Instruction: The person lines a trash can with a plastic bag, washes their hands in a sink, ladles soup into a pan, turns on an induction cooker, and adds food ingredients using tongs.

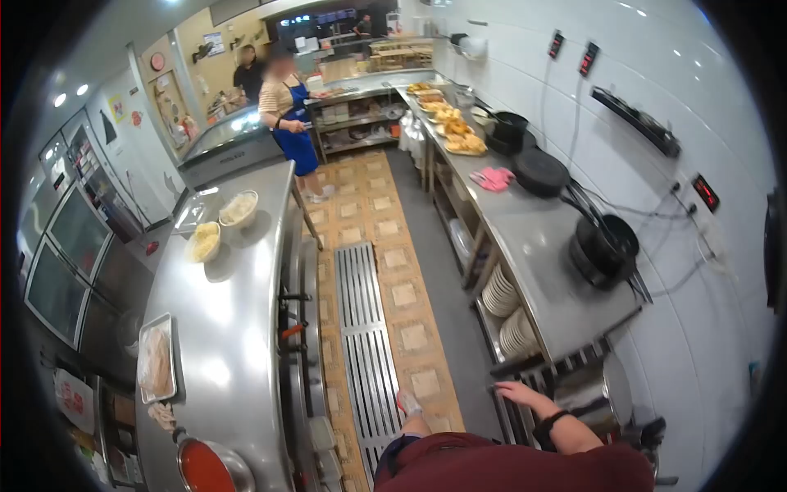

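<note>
My right hand (516,394) is stretched out low at the right, fingers apart and holding nothing. It is beside the dark metal rack at the near end of the right steel counter (541,246). A dark band circles the wrist. My left hand is not in the picture. Stacked plates (516,332) stand on the shelf under that counter, ahead of my hand. A large steel pot (602,389) is to the right of my forearm. Black pans (602,246) are piled on the counter above.
The left steel table (221,328) holds two bowls, a tray of meat (156,358) and a pot of red sauce (205,467). A co-worker in a blue apron (297,143) stands ahead. A metal floor grate (361,328) runs along the aisle. Food plates (463,141) line the right counter.
</note>
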The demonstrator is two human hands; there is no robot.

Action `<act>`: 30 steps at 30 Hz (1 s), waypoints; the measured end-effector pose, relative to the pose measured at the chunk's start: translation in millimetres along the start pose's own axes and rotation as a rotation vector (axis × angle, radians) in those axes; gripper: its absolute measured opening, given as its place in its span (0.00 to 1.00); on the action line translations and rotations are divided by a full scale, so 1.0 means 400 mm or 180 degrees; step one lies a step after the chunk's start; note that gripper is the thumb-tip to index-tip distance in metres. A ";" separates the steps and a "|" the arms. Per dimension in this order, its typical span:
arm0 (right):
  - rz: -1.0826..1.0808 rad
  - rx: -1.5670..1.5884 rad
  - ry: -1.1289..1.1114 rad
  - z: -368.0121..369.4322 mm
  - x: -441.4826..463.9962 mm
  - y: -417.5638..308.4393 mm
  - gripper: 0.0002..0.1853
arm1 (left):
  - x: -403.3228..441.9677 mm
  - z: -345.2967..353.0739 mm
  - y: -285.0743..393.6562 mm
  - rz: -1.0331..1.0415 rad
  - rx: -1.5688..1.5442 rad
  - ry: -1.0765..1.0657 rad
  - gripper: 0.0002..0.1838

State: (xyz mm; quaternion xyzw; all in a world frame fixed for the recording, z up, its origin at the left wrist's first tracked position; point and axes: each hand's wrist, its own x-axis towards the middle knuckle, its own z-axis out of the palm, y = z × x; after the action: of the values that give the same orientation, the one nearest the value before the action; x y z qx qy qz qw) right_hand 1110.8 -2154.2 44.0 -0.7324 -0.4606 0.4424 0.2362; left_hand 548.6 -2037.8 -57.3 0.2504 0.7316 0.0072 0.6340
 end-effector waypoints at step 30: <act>0.0405 -0.1748 0.3560 -1.265 1.632 -0.275 0.22 | 0.493 0.287 1.676 0.1263 -0.0489 -0.0538 0.11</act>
State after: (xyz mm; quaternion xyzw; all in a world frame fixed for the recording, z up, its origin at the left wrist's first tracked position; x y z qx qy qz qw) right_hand 1617.9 -1495.1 97.2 -0.9131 -0.3196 -0.1291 0.2179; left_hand 881.2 -1412.9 -42.1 0.3401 0.6096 0.1665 0.6964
